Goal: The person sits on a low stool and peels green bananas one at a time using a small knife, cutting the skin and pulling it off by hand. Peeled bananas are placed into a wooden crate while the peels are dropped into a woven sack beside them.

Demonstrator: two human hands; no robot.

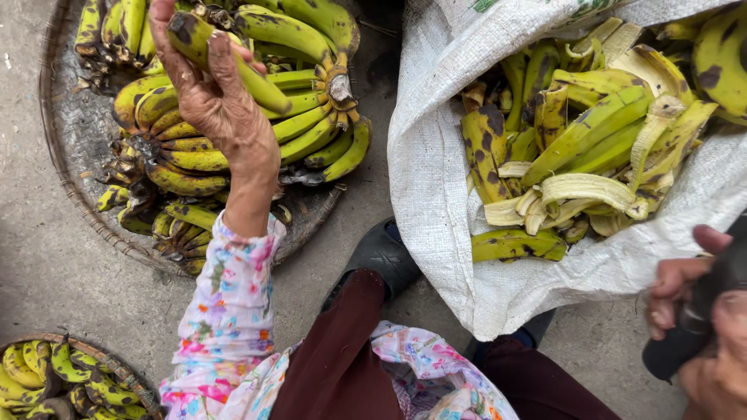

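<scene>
Fingers of the left hand curl round a green, black-spotted banana, lifting it above the bunches heaped on the round woven tray; the banana appears joined to the bunch at the tray's far side, though the joint is hidden; the right hand, low at the picture's edge, is closed on a dark handle, whose working end cannot be seen; a white sack full of banana peels lies open between the two hands; a black sandal rests beside it; a second tray of bananas sits at the lower corner; if the banana is tugged hard, I judge the bunch could drag and tip neighbours off the rim; the hidden tool, near the knee, might nick cloth
</scene>
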